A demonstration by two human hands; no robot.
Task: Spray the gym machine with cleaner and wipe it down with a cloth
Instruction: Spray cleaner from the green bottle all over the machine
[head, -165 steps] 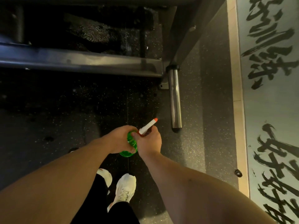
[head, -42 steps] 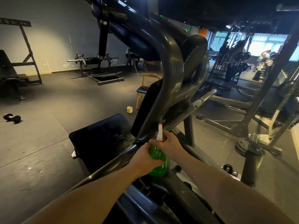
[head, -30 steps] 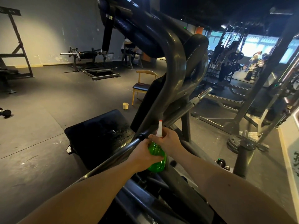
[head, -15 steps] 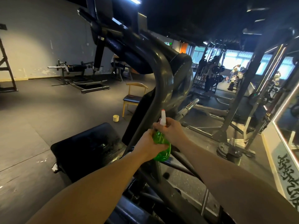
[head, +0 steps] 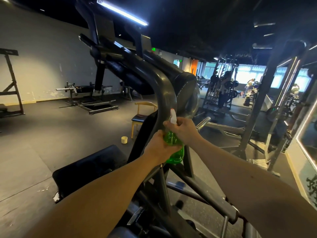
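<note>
While both hands are on the bottle, no cloth shows anywhere in view, so this reads as the spraying stage, wipe not yet begun.

Low left: black pad (head: 89,169), dull and scuffed. Beyond it on the floor a small cup (head: 124,140) and a wooden chair (head: 139,117), both well apart from the hands.

Centre: left hand (head: 158,147) wraps the body of the green spray bottle (head: 175,150) from the left side, fingers curled round it. Bottle stands near upright, long axis tilted slightly, white nozzle (head: 173,116) at the top.

The gym machine (head: 163,90) rises as a dark curved tube just behind and left of the nozzle, very near, touching or not I cannot tell. Which way the spray opening faces is also unclear.

Right of centre: right hand (head: 182,129) grips the bottle's neck under the nozzle, fingers closed round the head, and sits nearer the tube's upper curve than the left.

Further right: chrome bar (head: 203,121) pokes out past the right hand's knuckles.

Judgement: the tube lies ahead and up-left, so the nozzle probably needs aiming that way before the squeeze.
</note>
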